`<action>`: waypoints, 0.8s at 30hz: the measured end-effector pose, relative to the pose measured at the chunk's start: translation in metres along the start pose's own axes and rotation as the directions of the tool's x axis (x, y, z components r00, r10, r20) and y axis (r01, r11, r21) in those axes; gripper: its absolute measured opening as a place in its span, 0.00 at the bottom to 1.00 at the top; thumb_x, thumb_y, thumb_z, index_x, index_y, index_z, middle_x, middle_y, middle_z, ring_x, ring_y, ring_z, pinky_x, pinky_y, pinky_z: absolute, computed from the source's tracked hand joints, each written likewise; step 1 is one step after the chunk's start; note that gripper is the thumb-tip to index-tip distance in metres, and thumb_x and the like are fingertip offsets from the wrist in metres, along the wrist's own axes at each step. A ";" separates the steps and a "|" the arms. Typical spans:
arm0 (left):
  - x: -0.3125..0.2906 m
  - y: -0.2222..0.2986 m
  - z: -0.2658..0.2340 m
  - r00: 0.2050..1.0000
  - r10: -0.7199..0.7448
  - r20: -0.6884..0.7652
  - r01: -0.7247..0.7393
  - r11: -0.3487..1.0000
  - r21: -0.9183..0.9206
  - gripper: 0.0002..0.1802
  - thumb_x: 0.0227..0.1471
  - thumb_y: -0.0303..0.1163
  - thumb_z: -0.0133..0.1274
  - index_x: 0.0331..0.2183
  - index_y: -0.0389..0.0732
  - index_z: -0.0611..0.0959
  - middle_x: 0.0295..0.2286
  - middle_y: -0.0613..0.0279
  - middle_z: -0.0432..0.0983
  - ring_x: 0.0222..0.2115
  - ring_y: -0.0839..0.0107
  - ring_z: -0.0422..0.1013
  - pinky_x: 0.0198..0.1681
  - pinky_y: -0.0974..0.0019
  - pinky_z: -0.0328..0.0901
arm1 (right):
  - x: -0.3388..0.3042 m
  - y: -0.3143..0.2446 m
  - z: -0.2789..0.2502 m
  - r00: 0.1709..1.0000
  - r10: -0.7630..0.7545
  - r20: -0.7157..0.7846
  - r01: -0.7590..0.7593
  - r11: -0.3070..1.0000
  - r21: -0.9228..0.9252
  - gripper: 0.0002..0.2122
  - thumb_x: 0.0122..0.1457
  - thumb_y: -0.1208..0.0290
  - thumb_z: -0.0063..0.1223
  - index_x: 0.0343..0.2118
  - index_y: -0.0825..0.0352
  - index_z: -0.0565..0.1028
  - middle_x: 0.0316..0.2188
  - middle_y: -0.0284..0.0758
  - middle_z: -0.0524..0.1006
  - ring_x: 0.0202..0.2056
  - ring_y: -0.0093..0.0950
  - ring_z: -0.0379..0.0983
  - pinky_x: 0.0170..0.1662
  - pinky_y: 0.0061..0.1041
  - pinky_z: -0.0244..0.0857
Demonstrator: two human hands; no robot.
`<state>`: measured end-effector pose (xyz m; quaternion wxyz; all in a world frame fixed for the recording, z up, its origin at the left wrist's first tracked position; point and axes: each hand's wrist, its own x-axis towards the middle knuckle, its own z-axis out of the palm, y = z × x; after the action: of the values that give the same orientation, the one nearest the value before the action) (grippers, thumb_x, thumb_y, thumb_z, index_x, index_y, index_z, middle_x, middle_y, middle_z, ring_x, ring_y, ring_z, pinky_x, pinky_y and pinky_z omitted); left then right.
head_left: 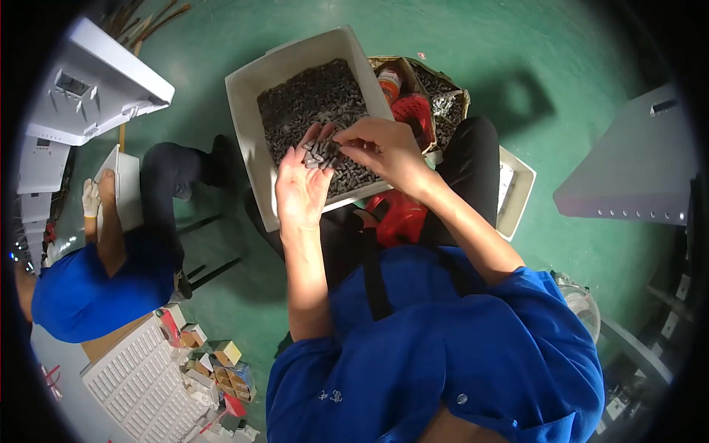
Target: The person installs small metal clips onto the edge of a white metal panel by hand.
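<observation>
My left hand (pixel 301 190) is palm up above a white plastic bin (pixel 246 118), cupped under a small heap of short grey cylindrical pieces (pixel 320 153). From the right, my right hand (pixel 380 148) reaches over that heap with its fingers closed in a pinch at the heap's edge. What sits between those fingertips is too small to make out. Many more of the same dark grey pieces (pixel 310 92) fill the bin, which is tilted toward me near my knees.
Right of the bin stands an open carton (pixel 459 111) with a red perforated basket (pixel 413 114) and an orange-red container (pixel 389 83). Another white bin (pixel 523 196) lies beside my right leg. At left a co-worker in blue (pixel 103 284) sits by grey machine housings (pixel 111 74). Small boxes (pixel 227 353) lie lower left.
</observation>
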<state>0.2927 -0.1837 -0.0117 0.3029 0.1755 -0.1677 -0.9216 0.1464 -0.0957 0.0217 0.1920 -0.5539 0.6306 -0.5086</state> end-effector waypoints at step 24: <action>0.005 -0.005 0.006 0.898 0.406 -0.167 -0.206 0.726 0.656 0.10 0.49 0.23 0.53 0.36 0.28 0.77 0.30 0.54 0.75 0.31 0.70 0.73 0.35 0.64 0.74 | 0.034 0.016 0.023 0.982 0.164 0.098 -0.168 0.985 0.034 0.04 0.49 0.77 0.55 0.28 0.71 0.75 0.24 0.36 0.77 0.26 0.24 0.74 0.29 0.21 0.66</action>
<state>0.2840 -0.1814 -0.0094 0.3990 0.3724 -0.4417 -0.7120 0.1461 -0.1381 0.0100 0.2750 -0.5187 0.6540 -0.4771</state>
